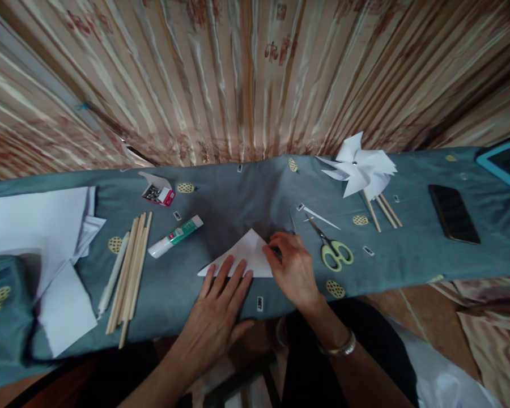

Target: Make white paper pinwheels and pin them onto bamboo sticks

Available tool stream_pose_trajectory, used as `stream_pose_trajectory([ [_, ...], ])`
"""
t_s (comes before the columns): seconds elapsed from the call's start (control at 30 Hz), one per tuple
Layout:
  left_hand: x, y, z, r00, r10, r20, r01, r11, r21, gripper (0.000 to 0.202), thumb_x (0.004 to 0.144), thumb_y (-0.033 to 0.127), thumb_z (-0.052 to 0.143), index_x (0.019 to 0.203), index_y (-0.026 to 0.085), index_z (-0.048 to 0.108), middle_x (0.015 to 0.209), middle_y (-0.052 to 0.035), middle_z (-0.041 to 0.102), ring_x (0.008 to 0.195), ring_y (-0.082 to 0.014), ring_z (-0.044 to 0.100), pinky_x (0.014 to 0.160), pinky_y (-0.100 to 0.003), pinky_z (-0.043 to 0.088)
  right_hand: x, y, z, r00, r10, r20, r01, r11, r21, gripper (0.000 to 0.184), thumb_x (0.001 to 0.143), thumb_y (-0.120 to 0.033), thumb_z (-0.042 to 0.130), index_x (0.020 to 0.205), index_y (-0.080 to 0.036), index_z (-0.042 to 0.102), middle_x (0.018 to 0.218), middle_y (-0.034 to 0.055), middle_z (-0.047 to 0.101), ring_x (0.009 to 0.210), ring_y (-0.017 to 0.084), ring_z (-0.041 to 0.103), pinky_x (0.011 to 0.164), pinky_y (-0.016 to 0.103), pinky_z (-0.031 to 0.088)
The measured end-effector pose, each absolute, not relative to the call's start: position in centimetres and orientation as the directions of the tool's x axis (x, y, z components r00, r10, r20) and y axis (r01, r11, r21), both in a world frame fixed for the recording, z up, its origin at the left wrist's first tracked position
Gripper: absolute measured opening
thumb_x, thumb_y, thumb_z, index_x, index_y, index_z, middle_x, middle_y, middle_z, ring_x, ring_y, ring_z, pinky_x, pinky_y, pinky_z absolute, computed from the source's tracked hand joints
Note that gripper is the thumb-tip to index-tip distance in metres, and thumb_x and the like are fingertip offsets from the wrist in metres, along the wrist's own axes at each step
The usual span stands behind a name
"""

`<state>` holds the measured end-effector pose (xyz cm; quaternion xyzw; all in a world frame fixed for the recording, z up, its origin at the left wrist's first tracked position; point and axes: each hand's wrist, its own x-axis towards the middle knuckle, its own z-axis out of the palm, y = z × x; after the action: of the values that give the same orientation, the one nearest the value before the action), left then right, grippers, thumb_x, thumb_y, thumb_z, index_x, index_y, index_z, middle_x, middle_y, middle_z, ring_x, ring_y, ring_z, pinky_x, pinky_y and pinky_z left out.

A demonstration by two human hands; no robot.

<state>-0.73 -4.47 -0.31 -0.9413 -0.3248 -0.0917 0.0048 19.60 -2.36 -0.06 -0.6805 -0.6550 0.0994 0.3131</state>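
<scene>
The left hand [219,309] lies flat with fingers spread, its fingertips pressing on the near edge of a folded white paper triangle [246,255] that rests on the cloth [238,198] just ahead of it. The right hand [293,271] is curled, fingertips bunched at the triangle's right corner; whether they pinch or only press it cannot be told. Scissors [334,250] lie just right of the right hand, a glue tube [176,235] and sticks [130,277] left of the left hand, and a pinwheel [361,167] well beyond the right hand.
</scene>
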Motion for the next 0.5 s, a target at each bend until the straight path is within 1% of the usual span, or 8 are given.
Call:
stream_pose_trajectory([
  [0.17, -0.66, -4.29, -0.01, 0.782, 0.601, 0.166, 0.604, -0.796, 0.037, 0.070, 0.093, 0.059, 0.040, 0.144, 0.010, 0.038, 0.149, -0.0150, 0.044, 0.140, -0.0384, 0.032, 0.111, -0.056, 0.027, 19.63, -2.29, -0.10, 0.141, 0.954, 0.263, 0.821, 0.036, -0.569, 0.008, 0.089, -0.020, 0.060, 0.081, -0.019, 0.062, 0.095, 0.0068, 0.068, 0.088, 0.022, 0.059, 0.082, 0.035, 0.048],
  [0.5, -0.70, -4.31, 0.00, 0.787, 0.598, 0.152, 0.597, -0.800, 0.060, 0.072, 0.090, 0.057, 0.049, 0.144, 0.010, 0.038, 0.149, -0.0164, 0.044, 0.140, -0.0387, 0.032, 0.111, -0.058, 0.027, 19.73, -2.22, -0.09, 0.155, 0.962, 0.224, 0.817, 0.003, -0.577, 0.007, 0.087, -0.023, 0.062, 0.081, -0.019, 0.061, 0.095, 0.0067, 0.068, 0.088, 0.022, 0.059, 0.081, 0.035, 0.048],
])
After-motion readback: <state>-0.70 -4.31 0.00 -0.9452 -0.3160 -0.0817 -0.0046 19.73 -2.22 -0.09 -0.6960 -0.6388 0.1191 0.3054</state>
